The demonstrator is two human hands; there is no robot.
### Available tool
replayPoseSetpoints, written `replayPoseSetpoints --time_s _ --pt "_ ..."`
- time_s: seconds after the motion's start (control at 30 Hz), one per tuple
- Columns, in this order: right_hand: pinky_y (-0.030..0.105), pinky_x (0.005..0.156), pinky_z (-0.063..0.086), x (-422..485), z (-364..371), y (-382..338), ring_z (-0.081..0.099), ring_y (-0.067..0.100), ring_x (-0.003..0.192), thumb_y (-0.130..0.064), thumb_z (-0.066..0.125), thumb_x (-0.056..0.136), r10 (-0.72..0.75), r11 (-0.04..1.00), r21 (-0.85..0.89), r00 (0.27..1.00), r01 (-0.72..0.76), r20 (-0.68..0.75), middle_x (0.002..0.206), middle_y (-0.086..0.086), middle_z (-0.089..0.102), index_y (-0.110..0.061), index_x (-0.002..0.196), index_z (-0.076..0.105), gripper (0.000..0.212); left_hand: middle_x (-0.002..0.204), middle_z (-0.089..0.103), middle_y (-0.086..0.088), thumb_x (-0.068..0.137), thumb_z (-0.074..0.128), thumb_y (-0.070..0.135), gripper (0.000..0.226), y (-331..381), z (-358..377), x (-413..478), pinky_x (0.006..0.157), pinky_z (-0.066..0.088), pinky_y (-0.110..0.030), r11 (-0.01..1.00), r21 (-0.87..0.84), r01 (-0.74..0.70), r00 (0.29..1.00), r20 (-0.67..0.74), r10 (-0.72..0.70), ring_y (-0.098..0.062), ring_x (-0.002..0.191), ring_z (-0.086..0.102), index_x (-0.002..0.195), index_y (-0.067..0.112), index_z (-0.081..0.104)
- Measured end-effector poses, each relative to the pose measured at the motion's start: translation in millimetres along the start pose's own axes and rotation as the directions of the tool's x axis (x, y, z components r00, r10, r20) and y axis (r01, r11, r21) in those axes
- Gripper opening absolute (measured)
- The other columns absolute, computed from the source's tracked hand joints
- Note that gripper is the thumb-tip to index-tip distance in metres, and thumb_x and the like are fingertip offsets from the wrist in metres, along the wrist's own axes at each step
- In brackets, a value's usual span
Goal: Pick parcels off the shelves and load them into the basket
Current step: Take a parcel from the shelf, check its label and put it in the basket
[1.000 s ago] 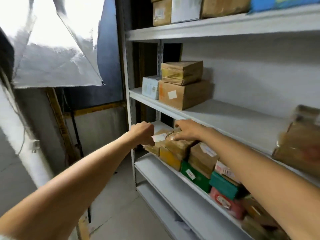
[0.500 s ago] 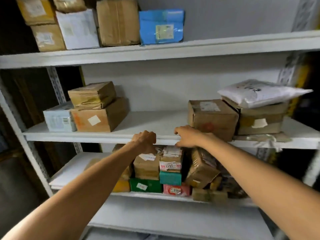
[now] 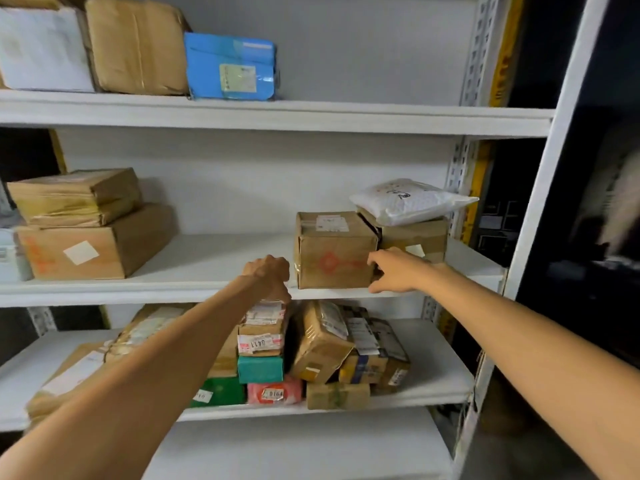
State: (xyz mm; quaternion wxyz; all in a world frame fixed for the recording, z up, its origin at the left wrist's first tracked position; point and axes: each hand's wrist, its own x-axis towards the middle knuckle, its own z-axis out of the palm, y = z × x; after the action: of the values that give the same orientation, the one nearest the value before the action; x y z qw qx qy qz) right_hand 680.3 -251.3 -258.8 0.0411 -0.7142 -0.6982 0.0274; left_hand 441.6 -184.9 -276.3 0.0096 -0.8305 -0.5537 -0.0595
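Note:
A brown cardboard box with red print (image 3: 330, 252) stands on the middle shelf (image 3: 214, 258), right of centre. My right hand (image 3: 394, 271) touches the box's right front edge, its fingers reaching into the gap beside a second brown box (image 3: 420, 237). A white padded bag (image 3: 412, 200) lies on that second box. My left hand (image 3: 272, 275) is curled into a fist in front of the shelf edge, just left of the printed box, and holds nothing. The basket is not in view.
Stacked brown boxes (image 3: 86, 233) sit at the middle shelf's left. The lower shelf (image 3: 426, 368) holds a pile of several small parcels (image 3: 263, 341). On the top shelf (image 3: 346, 117) stand a blue parcel (image 3: 230, 65) and more boxes. A white upright (image 3: 540, 202) bounds the right side.
The view swung from the shelf's left end to face it squarely. My right hand moved right from the shelf edge to the printed box; my left hand stayed in a fist.

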Motion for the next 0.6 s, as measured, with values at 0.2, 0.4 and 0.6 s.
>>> replayPoseSetpoints --time_s 0.2,0.4,0.6 --pt "0.040 0.092 0.048 13 -6 18 0.051 0.026 0.113 -0.041 0.073 0.081 0.000 1.000 -0.005 1.000 0.000 -0.025 0.134 0.008 0.044 -0.015 0.136 0.043 0.068 0.113 0.065 0.002 0.078 0.075 0.035 0.048 1 -6 10 0.068 0.040 -0.025 0.998 -0.017 0.066 0.997 -0.037 -0.066 -0.020 0.100 0.061 0.121 0.020 0.058" --pt "0.046 0.091 0.050 20 0 21 0.055 0.030 0.110 -0.027 0.065 0.086 0.017 1.000 0.019 0.988 -0.014 -0.152 0.127 0.011 0.051 -0.008 0.127 0.045 0.049 0.112 0.066 0.003 0.079 0.074 0.036 0.045 -9 -7 24 0.064 0.038 -0.024 0.997 -0.039 0.065 0.997 -0.036 -0.066 -0.019 0.097 0.061 0.119 0.022 0.058" --pt "0.033 0.077 0.044 37 7 8 0.056 0.028 0.106 -0.022 0.060 0.092 0.089 0.968 0.250 0.943 -0.007 -0.320 0.124 0.014 0.051 -0.006 0.140 0.029 0.060 0.104 0.069 -0.008 0.084 0.069 0.015 0.030 -10 -3 52 0.080 0.052 -0.034 0.859 -0.508 0.064 0.968 -0.179 -0.178 -0.024 0.095 0.063 0.113 0.011 0.061"
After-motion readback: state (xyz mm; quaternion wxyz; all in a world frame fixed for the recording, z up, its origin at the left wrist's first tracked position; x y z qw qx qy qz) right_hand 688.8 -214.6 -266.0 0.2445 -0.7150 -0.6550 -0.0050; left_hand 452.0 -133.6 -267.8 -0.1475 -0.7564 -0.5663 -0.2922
